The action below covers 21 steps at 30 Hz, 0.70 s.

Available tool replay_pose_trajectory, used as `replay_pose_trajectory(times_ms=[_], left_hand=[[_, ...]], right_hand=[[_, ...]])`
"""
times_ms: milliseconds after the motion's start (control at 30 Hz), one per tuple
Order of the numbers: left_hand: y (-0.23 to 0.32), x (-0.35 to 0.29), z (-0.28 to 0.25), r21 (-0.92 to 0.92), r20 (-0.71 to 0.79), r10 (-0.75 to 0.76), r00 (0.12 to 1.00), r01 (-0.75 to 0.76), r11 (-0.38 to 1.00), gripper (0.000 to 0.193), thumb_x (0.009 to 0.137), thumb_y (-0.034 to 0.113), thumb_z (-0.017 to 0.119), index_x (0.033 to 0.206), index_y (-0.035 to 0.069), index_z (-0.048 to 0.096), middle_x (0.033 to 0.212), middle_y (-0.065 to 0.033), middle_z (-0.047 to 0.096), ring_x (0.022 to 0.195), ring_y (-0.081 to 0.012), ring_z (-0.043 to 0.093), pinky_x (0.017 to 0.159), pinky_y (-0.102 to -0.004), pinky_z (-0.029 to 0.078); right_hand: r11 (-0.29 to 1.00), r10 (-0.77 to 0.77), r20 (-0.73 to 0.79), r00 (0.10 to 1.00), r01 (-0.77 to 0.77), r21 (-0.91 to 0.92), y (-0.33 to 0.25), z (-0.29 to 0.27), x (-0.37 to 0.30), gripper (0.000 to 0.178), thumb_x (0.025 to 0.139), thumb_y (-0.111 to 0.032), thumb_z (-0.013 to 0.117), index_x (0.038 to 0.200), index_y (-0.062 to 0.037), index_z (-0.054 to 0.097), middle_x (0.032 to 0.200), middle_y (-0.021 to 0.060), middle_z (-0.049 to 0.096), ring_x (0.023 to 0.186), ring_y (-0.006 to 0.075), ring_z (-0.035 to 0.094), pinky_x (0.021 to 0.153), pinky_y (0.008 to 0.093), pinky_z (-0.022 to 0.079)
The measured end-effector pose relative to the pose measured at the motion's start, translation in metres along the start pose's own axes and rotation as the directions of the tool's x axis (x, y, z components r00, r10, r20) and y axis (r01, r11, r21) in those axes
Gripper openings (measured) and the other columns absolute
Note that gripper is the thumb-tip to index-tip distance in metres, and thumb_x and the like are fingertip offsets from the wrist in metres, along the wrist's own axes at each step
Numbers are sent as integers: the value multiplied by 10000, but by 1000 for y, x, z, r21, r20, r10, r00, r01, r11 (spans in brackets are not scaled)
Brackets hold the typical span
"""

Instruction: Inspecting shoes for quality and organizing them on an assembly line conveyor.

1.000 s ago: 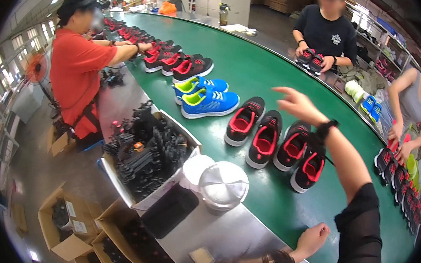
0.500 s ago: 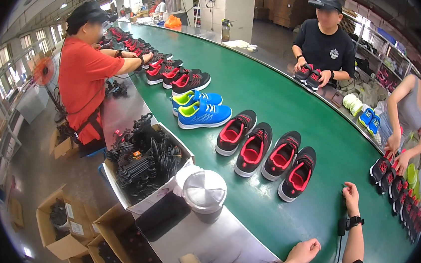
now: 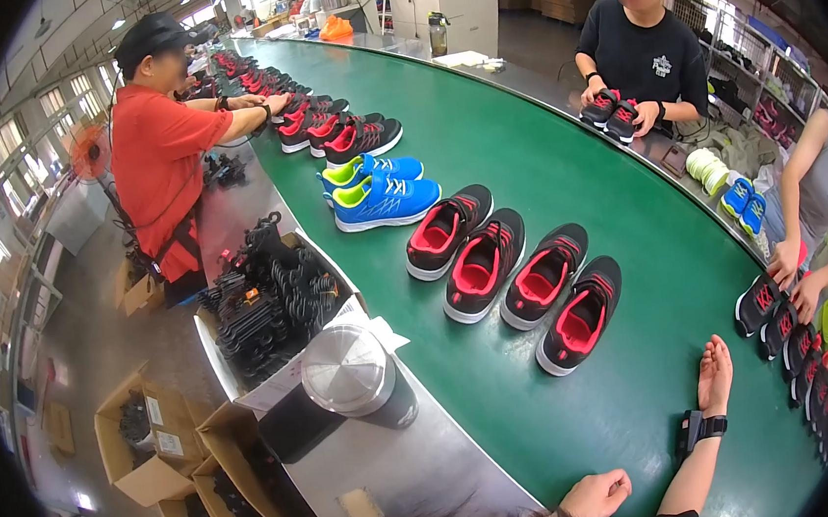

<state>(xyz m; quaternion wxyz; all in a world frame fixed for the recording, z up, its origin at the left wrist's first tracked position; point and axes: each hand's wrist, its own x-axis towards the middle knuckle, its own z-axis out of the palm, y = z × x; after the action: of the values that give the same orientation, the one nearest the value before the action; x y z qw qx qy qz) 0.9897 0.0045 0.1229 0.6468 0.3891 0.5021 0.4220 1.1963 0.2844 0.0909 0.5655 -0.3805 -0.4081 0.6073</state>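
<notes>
My left hand (image 3: pixel 598 500) rests at the near edge of the green work surface (image 3: pixel 505 398), its fingers curled in with nothing visible in them. Farther right, my right hand (image 3: pixel 714 375) lies palm turned up with fingers stretched out, holding nothing. A dark band with a small box (image 3: pixel 702 430) is strapped round that wrist. Ahead of both hands stands a row of several black sneakers with red lining; the closest one (image 3: pixel 582 323) is apart from my fingers. Beyond them sits a pair of blue sneakers with lime lining (image 3: pixel 384 202).
To the left are a white box of black plastic hangers (image 3: pixel 276 310), a lidded cup (image 3: pixel 351 377) and a dark flat object (image 3: pixel 291 432). Cardboard boxes (image 3: pixel 149 439) stand below. Co-workers handle sneakers at the far left, across the surface and at right, beside another sneaker row (image 3: pixel 779 325).
My right hand has shifted right and turned palm up. My left hand stays near the edge. The whole view has tilted slightly, and the person across still holds two sneakers.
</notes>
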Motion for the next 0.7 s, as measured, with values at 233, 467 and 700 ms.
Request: replay_pose_trajectory(times_ms=[233,467,700], left_hand=[[-26,11,14,62,-95,231,968,-225,972,214,910,263,531,905,54,573,572,-65,541,425,-221,500,495,-351,438],[-14,9,13,-2,-38,129,991,-129,992,235,913,276,532,918,44,569,565,-57,531,410,-210,490,468,-349,435],[5,-3,6,34,-70,133,989,-131,991,230,890,254,533,869,33,591,621,-118,610,461,-254,579,467,-377,464]], right_hand=[[1000,18,36,999,-18,-2,4,7,2,307,972,-191,541,1218,-9,537,1003,31,586,804,63,555,711,165,486],[998,22,1,1000,-22,56,5,10,5,309,978,-162,514,1237,8,516,1025,49,578,833,80,554,733,183,486],[995,24,-4,1000,-24,101,10,11,9,321,974,-164,519,1245,9,510,1024,45,585,841,77,555,736,188,485]])
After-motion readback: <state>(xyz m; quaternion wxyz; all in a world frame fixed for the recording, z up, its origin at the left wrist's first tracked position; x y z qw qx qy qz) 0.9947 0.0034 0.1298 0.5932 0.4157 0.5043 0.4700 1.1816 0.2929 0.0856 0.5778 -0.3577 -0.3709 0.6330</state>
